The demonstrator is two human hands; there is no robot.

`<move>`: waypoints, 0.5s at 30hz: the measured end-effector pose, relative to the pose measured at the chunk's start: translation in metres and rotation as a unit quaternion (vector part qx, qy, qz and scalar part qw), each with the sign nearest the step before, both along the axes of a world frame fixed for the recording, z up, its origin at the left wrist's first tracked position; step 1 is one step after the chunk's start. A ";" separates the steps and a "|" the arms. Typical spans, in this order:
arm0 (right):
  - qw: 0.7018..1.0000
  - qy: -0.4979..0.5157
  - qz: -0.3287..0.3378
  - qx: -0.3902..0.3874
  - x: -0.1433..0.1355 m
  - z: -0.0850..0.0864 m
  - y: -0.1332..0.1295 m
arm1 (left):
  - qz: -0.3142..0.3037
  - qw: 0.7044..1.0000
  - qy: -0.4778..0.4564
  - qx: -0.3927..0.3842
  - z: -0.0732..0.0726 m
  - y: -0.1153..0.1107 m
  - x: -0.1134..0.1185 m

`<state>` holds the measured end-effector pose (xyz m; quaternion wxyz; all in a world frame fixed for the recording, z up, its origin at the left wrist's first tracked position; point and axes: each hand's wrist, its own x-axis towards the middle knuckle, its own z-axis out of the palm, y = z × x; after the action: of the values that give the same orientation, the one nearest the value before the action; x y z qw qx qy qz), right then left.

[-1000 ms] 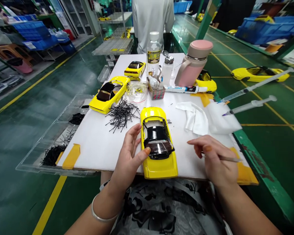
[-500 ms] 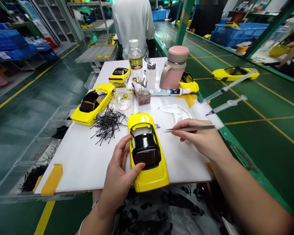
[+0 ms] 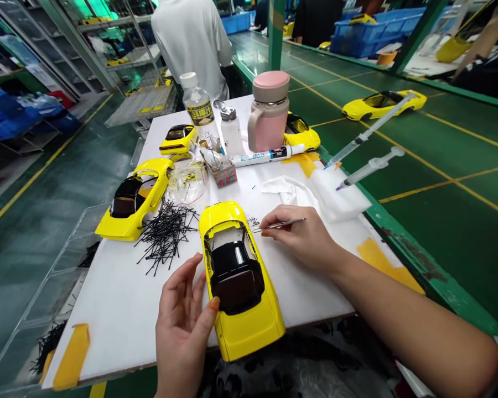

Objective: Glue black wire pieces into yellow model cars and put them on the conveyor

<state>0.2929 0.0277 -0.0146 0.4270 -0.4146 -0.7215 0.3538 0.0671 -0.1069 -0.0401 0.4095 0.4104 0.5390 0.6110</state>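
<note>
A yellow toy car body (image 3: 249, 326) with a black roof rests on the white board at the near edge. Along its left side lies my left hand (image 3: 182, 320), fingers apart and curved, the thumb tip at the car's edge; it does not grip the body. My right hand (image 3: 301, 237) pinches metal tweezers (image 3: 288, 223), whose tips point left, close to a scatter of tiny black bits (image 3: 254, 222) beside the car's front. Left of the car, a heap of thin black sprue sticks (image 3: 166, 232) spreads over the board.
Another yellow car body (image 3: 128, 202) stands at the left. Behind are a clear bottle (image 3: 200, 110), a pink mug (image 3: 269, 119), a marker pen (image 3: 269, 156) and a white cloth (image 3: 290, 190). Two syringes (image 3: 369, 168) stick into white foam (image 3: 344, 199) at the right. A person in grey (image 3: 191, 44) is beyond.
My right hand has brought the tweezers left, close to the black bits. My left hand has loosened from the car, its thumb sliding off the rear window. The view has shifted and tilted.
</note>
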 end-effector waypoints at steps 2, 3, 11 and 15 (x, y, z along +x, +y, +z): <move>1.000 -0.004 0.003 0.020 0.000 0.002 0.000 | 0.004 1.000 -0.003 -0.010 -0.001 -0.001 -0.001; 1.000 -0.004 0.002 0.024 0.000 0.002 0.000 | 0.006 1.000 -0.004 -0.013 -0.001 -0.001 -0.001; 0.998 -0.023 0.013 0.050 0.000 0.000 0.002 | 0.016 1.000 0.002 -0.019 0.002 0.000 0.000; 0.998 -0.017 0.018 0.053 0.000 -0.001 0.001 | 0.021 0.999 0.001 -0.024 0.001 -0.001 -0.001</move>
<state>0.2927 0.0291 -0.0155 0.4295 -0.3845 -0.7538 0.3155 0.0666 -0.1081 -0.0389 0.4057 0.3893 0.5627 0.6060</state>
